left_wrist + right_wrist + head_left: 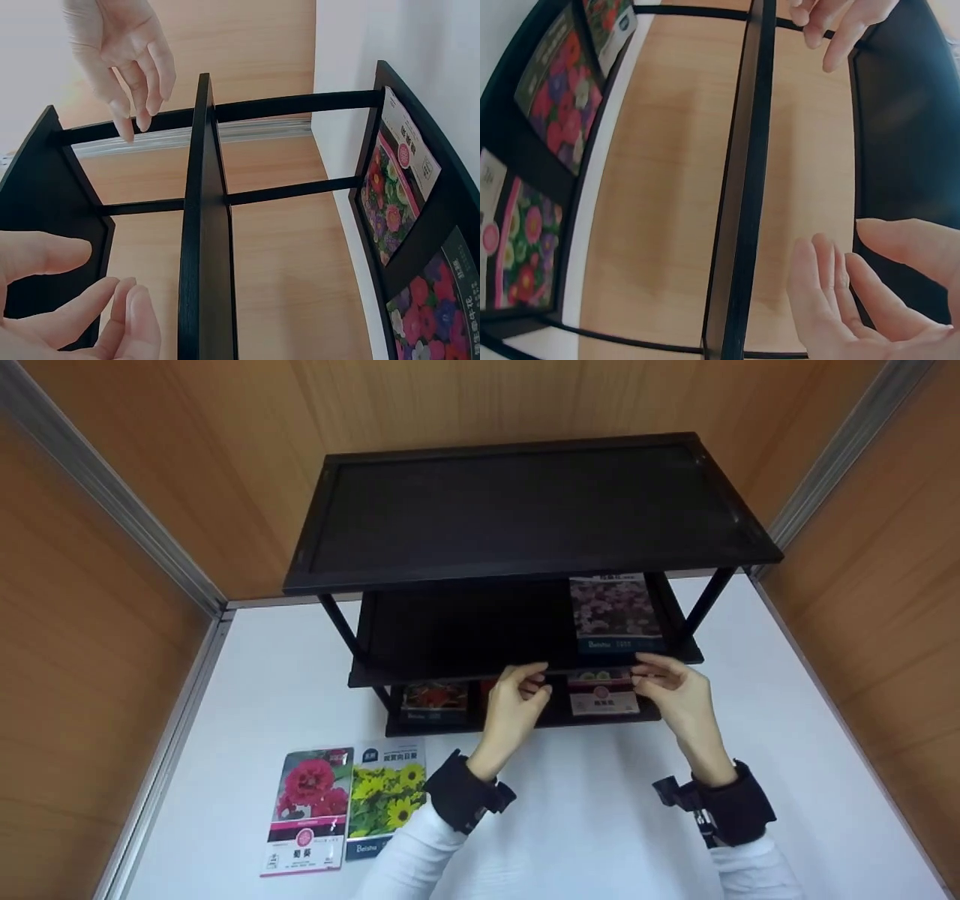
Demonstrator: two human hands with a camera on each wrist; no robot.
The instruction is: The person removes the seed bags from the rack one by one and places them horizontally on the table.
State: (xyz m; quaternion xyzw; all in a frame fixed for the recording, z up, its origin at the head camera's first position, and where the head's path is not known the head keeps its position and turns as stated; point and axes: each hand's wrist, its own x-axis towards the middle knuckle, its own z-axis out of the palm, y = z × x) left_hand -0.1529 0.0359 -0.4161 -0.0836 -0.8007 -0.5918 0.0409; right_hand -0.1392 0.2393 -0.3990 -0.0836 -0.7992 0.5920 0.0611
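Note:
My left hand [516, 705] is raised at the front of a black three-tier shelf rack [525, 510], its fingers loosely bent and thumb apart from them. The right hand [675, 697] stands near the rack's front right, thumb and fingers parted. Neither holds anything; both wrist views show bare gaps between thumb and fingers. Close by is the front edge of the middle shelf [739, 225]. On that shelf lies a seed packet with purple flowers [615, 611], just beyond the right fingertips. Below, partly hidden by the right fingers, a pink-and-white seed packet [600, 701] lies on the bottom shelf.
More packets lie on the bottom shelf, among them one with red flowers [435, 696]. On the white table [585, 810], left of my left arm, are a hollyhock-like pink flower packet [307, 810] and a yellow sunflower packet [386, 799]. Wooden panels [97, 585] surround the table.

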